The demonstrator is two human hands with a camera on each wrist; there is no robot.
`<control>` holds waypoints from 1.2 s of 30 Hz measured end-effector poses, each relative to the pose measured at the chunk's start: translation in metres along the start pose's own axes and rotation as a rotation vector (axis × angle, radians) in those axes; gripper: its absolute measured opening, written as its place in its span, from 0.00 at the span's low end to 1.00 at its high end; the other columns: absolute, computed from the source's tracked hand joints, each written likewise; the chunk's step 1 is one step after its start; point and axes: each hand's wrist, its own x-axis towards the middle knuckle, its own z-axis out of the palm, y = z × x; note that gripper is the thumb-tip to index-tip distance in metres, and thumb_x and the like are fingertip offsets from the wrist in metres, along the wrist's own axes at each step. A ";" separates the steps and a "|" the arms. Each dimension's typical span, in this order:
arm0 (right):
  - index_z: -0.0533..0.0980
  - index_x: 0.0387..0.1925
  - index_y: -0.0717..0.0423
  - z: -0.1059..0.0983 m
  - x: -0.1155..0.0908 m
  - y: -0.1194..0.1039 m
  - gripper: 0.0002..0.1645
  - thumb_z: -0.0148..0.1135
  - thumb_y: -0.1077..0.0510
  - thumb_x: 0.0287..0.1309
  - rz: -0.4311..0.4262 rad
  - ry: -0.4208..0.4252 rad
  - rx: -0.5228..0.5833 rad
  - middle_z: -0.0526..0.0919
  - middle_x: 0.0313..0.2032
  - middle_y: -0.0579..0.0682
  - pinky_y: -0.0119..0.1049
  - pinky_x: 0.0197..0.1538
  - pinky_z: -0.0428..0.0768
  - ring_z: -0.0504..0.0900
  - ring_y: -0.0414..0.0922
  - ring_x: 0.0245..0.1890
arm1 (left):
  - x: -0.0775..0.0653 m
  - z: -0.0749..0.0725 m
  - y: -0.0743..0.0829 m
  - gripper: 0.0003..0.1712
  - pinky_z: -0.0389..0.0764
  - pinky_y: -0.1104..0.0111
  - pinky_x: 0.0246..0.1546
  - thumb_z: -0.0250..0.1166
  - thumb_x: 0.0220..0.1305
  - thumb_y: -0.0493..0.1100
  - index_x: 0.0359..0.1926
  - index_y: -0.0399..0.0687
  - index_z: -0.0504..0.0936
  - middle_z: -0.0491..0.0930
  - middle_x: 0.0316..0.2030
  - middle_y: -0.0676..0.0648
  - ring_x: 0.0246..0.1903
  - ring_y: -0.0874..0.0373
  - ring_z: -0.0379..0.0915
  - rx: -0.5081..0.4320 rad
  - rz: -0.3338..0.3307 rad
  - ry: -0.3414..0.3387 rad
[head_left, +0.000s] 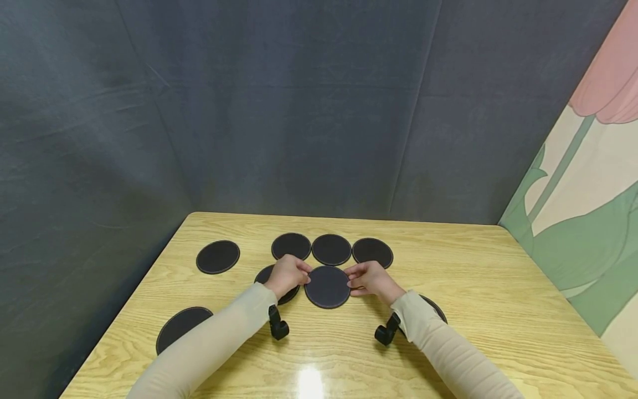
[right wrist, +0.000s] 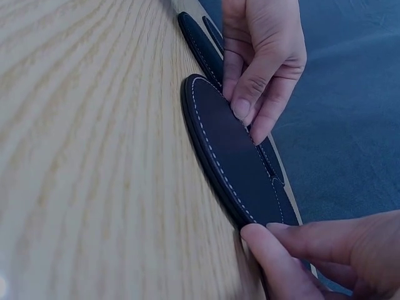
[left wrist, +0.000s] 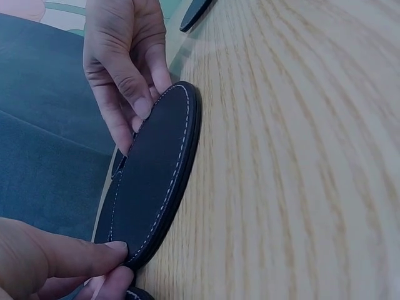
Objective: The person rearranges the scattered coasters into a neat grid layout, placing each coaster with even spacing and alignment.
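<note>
A round black coaster (head_left: 327,287) with pale stitching around its rim lies in the middle, between both hands. My left hand (head_left: 288,275) pinches its left edge with thumb and fingers. At the opposite edge my right hand (head_left: 374,281) pinches it the same way. In the left wrist view the coaster (left wrist: 153,169) looks close to the wood, with a second dark edge showing beneath its rim; I cannot tell whether it touches the table. Another coaster (head_left: 264,273) is partly hidden under my left hand. Behind sits a row of three coasters, the middle one (head_left: 331,249) nearest the held coaster.
The wooden table (head_left: 478,288) ends at a dark curtain (head_left: 309,111). Two coasters lie on the left, one far back (head_left: 217,256), one nearer (head_left: 183,327) and partly behind my left sleeve. My right sleeve covers most of another coaster (head_left: 435,308). A flower-painted wall (head_left: 593,221) stands right.
</note>
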 end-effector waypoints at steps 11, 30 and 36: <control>0.77 0.50 0.73 0.002 0.003 -0.001 0.21 0.61 0.78 0.52 0.003 0.011 -0.033 0.76 0.29 0.52 0.37 0.34 0.86 0.81 0.40 0.26 | 0.002 0.001 -0.002 0.12 0.83 0.67 0.35 0.69 0.52 0.28 0.40 0.37 0.87 0.84 0.29 0.46 0.30 0.58 0.80 0.013 0.001 -0.001; 0.78 0.48 0.72 0.002 0.003 -0.003 0.20 0.63 0.78 0.51 0.007 0.018 -0.084 0.78 0.30 0.53 0.36 0.33 0.86 0.82 0.40 0.26 | 0.001 0.001 0.000 0.12 0.83 0.67 0.35 0.68 0.52 0.27 0.39 0.36 0.87 0.84 0.28 0.44 0.29 0.59 0.80 0.027 0.009 -0.003; 0.79 0.47 0.71 0.002 0.002 -0.005 0.19 0.64 0.77 0.51 -0.004 0.017 -0.118 0.78 0.28 0.50 0.35 0.31 0.85 0.82 0.40 0.25 | 0.001 0.000 0.001 0.11 0.83 0.68 0.34 0.69 0.51 0.28 0.39 0.36 0.87 0.84 0.27 0.45 0.28 0.59 0.80 0.032 0.010 0.000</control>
